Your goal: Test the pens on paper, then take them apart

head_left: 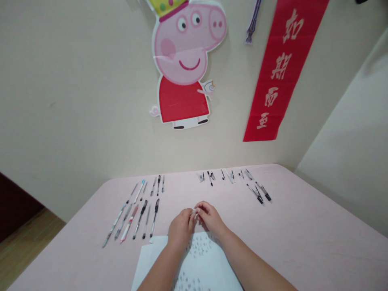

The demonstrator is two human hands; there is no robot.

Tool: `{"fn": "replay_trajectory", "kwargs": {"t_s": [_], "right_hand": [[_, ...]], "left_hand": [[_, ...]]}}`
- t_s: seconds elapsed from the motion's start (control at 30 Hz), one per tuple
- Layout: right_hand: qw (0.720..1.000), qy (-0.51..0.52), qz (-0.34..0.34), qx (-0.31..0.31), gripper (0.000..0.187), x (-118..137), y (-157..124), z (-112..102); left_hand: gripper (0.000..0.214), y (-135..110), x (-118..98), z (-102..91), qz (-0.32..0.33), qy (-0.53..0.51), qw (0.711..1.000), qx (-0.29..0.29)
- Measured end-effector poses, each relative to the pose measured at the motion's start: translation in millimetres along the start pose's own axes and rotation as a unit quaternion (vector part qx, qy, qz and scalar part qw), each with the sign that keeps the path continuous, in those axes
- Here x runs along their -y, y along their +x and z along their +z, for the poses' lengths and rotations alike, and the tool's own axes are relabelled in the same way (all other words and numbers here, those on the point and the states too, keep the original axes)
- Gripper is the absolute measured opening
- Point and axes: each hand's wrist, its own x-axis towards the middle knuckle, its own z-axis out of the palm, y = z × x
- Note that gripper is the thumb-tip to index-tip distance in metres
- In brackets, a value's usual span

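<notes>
My left hand (181,228) and my right hand (211,220) meet at the far edge of a written-on white sheet (209,262). Both are closed, fingertips pinched together around a small pale piece (194,211). Its kind is mostly hidden by the fingers, so I cannot make it out. To the left of my hands lie whole pens in two rows, among them a black-capped pen (154,217) and a red-and-white pen (129,223). Beyond my right hand are small groups of pen parts (211,176) and two sets of black-ended pen parts (263,192).
A pink-covered table (303,234) reaches to the wall. On the wall hang a cartoon pig cutout (184,99) and a red banner (273,81) with white characters. A small white scrap (151,241) lies at the sheet's left corner. Wooden floor (36,230) shows at the left.
</notes>
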Motion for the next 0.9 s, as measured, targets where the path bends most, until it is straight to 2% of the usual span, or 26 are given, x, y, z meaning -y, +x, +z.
{"fn": "replay_trajectory", "kwargs": {"t_s": [0.23, 0.37, 0.53, 0.67, 0.77, 0.9], "right_hand": [[0.996, -0.029, -0.026, -0.08, 0.02, -0.4, 5.7, -9.8], [0.972, -0.172, -0.086, -0.137, 0.011, -3.1, 7.8, -15.9], [0.916, -0.364, -0.112, -0.125, 0.009, -0.8, 4.0, -15.9], [0.877, -0.445, -0.15, -0.098, 0.013, 0.8, 1.4, -16.1], [0.871, -0.459, -0.149, -0.094, 0.016, -0.9, 1.9, -17.2], [0.883, -0.427, -0.166, -0.103, 0.019, -1.9, 3.1, -16.6]], "left_hand": [[0.027, 1.5, 3.8, 3.2, -0.015, -0.026, 0.999, -0.016], [0.021, 2.5, 5.0, 3.8, -0.002, -0.054, 0.998, -0.042], [0.019, 4.5, 5.7, 3.4, 0.062, -0.121, 0.983, -0.121], [0.02, 3.6, 4.0, -0.2, 0.073, -0.167, 0.971, -0.157], [0.02, 1.4, 2.4, -5.1, 0.04, -0.176, 0.965, -0.188], [0.027, 1.0, 3.0, -8.5, 0.004, -0.252, 0.945, -0.207]]}}
